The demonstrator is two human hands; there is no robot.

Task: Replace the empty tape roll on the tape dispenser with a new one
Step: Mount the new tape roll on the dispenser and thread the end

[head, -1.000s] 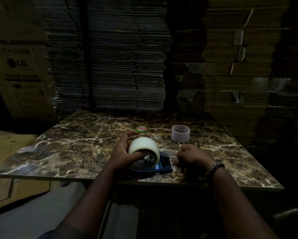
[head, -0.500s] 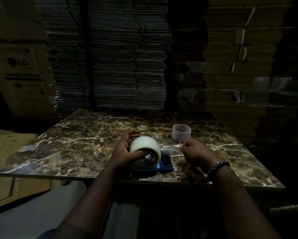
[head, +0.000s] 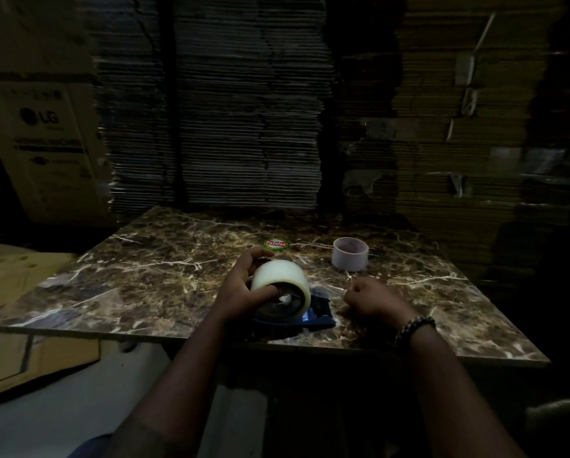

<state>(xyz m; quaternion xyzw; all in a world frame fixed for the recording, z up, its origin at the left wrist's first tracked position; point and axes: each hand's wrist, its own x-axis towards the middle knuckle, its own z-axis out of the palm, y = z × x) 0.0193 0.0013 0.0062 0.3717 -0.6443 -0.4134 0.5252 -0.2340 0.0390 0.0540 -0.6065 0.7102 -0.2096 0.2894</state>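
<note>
A full roll of pale tape (head: 282, 280) sits on the blue tape dispenser (head: 316, 317), which lies on the marble table near its front edge. My left hand (head: 244, 290) grips the roll, thumb pressed at its core. My right hand (head: 371, 297) is fisted just right of the dispenser, pinching a thin clear strip of tape (head: 328, 287) drawn from the roll. The empty tape core (head: 350, 258) stands upright farther back on the right.
A round red-and-green sticker (head: 276, 244) lies on the marble tabletop (head: 151, 279) behind my left hand. Stacks of flattened cardboard (head: 217, 104) rise behind the table. A printed carton (head: 45, 143) stands at the left, more cardboard lower left.
My right hand has pulled the tape end out to the right, rose slightly, then came back down near the table. My left hand stays on the roll.
</note>
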